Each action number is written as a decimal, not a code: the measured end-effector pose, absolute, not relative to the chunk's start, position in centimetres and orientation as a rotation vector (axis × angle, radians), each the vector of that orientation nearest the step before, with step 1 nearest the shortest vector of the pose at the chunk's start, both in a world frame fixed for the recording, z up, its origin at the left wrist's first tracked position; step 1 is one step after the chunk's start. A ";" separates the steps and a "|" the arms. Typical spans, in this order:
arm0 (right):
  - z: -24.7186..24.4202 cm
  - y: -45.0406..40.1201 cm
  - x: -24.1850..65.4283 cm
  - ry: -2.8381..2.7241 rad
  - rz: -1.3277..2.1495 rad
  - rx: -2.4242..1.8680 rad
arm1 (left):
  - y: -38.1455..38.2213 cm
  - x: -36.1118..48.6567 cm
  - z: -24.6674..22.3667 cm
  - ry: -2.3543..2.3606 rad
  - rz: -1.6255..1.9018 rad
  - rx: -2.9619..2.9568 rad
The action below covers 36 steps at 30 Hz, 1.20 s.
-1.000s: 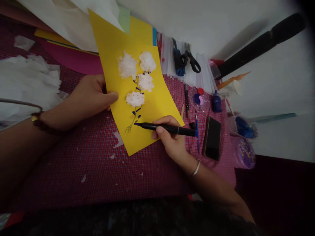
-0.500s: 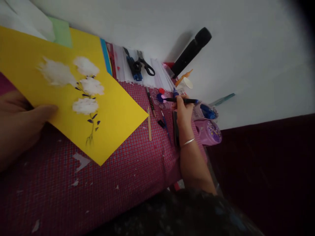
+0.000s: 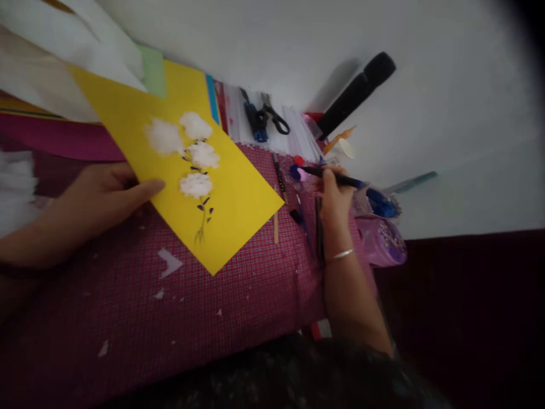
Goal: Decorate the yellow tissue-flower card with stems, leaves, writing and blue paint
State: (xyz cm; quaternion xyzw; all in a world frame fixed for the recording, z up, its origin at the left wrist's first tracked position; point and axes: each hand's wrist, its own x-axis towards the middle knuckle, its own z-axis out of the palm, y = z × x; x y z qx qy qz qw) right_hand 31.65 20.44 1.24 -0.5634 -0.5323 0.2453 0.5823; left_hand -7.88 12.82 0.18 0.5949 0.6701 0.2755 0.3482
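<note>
My left hand pinches the near edge of a yellow card, thumb on top and fingers underneath. White fluffy flowers stand out on the card, with dark leaves and a thin drawn stem below them. My right hand is closed around a dark marker pen, its tip pointing left over a clear tray with blue, red and pink spots. A black pen cap, a thin brush and a wooden stick lie between card and right hand.
Scissors and a blue cutter rest on white sheets along the wall. A black cylinder leans there. A pink container stands at the table's right edge. Paper scraps dot the checked tablecloth.
The whole view has shifted, so the card, hands and table items appear farther right. More of my left forearm and the papers at the left now shows. Both hands keep their holds.
</note>
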 end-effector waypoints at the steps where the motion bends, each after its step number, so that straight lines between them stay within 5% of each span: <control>1: 1.6 19.7 30.8 -1.258 0.599 -1.282 | 12.7 -7.3 0.7 1.721 0.728 1.496; 10: 0.2 11.1 20.8 -1.516 1.240 -1.017 | 12.6 -6.7 0.9 1.621 0.819 1.435; 36: -0.8 10.9 20.4 -1.490 1.255 -1.023 | 12.6 -6.9 0.6 1.511 0.841 1.422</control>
